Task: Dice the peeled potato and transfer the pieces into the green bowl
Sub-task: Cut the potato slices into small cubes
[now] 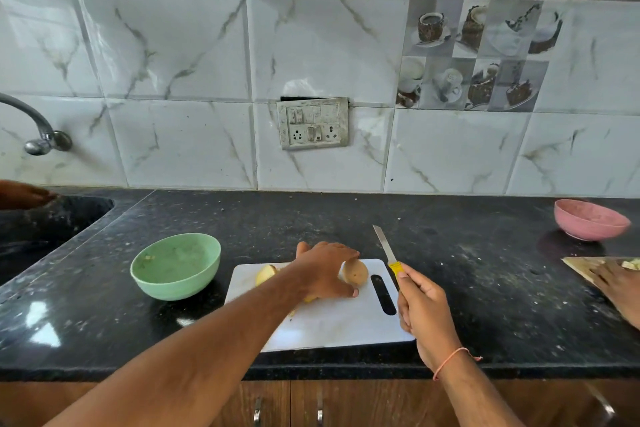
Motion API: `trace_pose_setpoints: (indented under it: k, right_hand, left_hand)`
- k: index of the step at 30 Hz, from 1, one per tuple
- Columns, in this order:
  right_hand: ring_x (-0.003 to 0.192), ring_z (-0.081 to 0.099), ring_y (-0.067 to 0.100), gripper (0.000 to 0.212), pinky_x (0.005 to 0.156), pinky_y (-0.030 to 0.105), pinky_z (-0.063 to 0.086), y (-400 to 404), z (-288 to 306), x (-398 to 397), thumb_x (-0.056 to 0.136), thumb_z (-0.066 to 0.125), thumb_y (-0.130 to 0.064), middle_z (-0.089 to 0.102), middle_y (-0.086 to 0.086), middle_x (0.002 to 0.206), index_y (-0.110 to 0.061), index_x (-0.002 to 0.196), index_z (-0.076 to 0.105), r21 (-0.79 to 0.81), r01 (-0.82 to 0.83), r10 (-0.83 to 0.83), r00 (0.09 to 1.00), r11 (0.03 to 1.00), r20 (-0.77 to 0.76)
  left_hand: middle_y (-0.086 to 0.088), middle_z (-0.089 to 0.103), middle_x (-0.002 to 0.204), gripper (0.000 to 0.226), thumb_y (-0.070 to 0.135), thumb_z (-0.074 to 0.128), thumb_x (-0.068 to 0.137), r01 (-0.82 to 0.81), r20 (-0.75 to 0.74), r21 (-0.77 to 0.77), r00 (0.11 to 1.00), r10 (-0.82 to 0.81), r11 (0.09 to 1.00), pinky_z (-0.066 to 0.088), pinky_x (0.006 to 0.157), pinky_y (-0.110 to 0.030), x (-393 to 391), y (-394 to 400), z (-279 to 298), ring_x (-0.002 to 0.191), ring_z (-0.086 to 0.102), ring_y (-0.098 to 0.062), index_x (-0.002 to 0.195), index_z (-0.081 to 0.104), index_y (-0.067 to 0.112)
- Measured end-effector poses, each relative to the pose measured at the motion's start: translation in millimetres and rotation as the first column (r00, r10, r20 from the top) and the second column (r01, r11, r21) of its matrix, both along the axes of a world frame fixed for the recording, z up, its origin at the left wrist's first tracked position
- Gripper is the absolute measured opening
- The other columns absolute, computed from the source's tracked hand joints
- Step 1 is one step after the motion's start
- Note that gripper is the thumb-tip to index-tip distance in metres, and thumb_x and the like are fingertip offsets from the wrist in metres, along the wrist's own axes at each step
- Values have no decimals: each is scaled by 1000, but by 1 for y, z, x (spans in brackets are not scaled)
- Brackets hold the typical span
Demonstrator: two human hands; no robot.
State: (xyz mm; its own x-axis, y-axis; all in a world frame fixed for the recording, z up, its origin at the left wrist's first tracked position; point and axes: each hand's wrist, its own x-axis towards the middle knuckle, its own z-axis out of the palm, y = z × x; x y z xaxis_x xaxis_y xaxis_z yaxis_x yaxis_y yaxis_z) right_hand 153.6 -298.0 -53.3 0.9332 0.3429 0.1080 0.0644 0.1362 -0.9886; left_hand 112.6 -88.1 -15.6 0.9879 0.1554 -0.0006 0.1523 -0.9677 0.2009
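A white cutting board lies on the black counter. My left hand reaches over it and grips a brownish potato between fingers and thumb. A second yellowish potato piece lies on the board's left part, partly hidden by my forearm. My right hand holds a knife by its yellow handle, blade pointing up and away, to the right of the potato and apart from it. The green bowl stands left of the board, with a few small bits inside.
A pink bowl stands at the far right. Another person's hand rests on a wooden board at the right edge. A dark sink with a tap lies at the left, another hand above it.
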Motion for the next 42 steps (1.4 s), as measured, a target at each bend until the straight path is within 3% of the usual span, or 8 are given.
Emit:
trace_pose_setpoints:
  k: [8, 12, 16, 21, 29, 33, 37, 42]
  right_hand:
    - [52, 26, 11, 25, 44, 25, 23, -1, -2, 2, 107, 57, -22, 31, 7, 66, -38, 122, 69, -21, 0, 0, 1000, 1000, 19]
    - [51, 28, 9, 27, 43, 23, 26, -1, -5, 4, 107, 56, -23, 32, 2, 61, -33, 129, 67, -38, -2, 3, 1000, 999, 23]
    - [51, 34, 5, 31, 46, 18, 33, 1, -9, 4, 107, 56, -26, 39, -11, 56, -28, 136, 66, -121, 11, -2, 997, 993, 80]
    - [58, 48, 1, 32, 57, 19, 40, 4, -8, -7, 107, 55, -32, 60, -21, 63, -31, 136, 68, -312, 38, 64, 948, 949, 311]
    - [51, 47, 6, 38, 53, 22, 40, 15, -5, -42, 108, 50, -33, 51, -19, 58, -36, 145, 59, -502, 55, 218, 856, 863, 469]
    - [54, 48, 9, 43, 52, 27, 36, 39, 3, -83, 108, 41, -46, 52, -11, 57, -43, 150, 47, -683, 91, 450, 687, 725, 570]
    - [69, 48, 15, 49, 59, 36, 40, 65, 14, -113, 108, 33, -43, 51, -10, 73, -36, 157, 33, -794, 201, 612, 539, 574, 579]
    - [76, 50, 24, 51, 56, 36, 33, 84, 14, -122, 107, 35, -37, 61, 0, 86, -42, 157, 27, -834, 223, 673, 504, 504, 541]
  left_hand:
    - [15, 60, 142, 64, 55, 76, 85, -16, 72, -14, 997, 17, 1000, 24, 112, -48, 9, -1, -2, 136, 52, -15, 143, 55, 40]
    - [26, 61, 132, 64, 61, 80, 80, -58, 282, -279, 949, 139, 959, 41, 112, -39, -21, 14, -8, 122, 59, -1, 137, 57, 44]
    - [33, 63, 121, 54, 56, 82, 83, -50, 490, -482, 812, 317, 875, 42, 89, -7, -80, 25, -22, 111, 59, 14, 131, 61, 47]
    - [25, 69, 120, 58, 54, 87, 79, -128, 446, -600, 766, 463, 790, 48, 83, -20, -146, 47, -51, 101, 64, 6, 131, 63, 46]
    - [17, 74, 112, 67, 45, 92, 76, -159, 389, -687, 744, 544, 709, 55, 81, -23, -166, 71, -74, 98, 67, -3, 137, 65, 37]
    - [16, 73, 118, 59, 41, 87, 84, -111, 390, -721, 751, 532, 684, 53, 87, -21, -169, 66, -73, 106, 66, 2, 136, 59, 43]
    - [13, 72, 122, 60, 39, 82, 87, -47, 418, -764, 723, 550, 643, 57, 92, -27, -171, 60, -76, 112, 69, -7, 141, 56, 34]
    - [15, 71, 122, 64, 46, 82, 87, -52, 419, -734, 750, 512, 677, 59, 91, -28, -170, 59, -74, 114, 67, -4, 143, 53, 33]
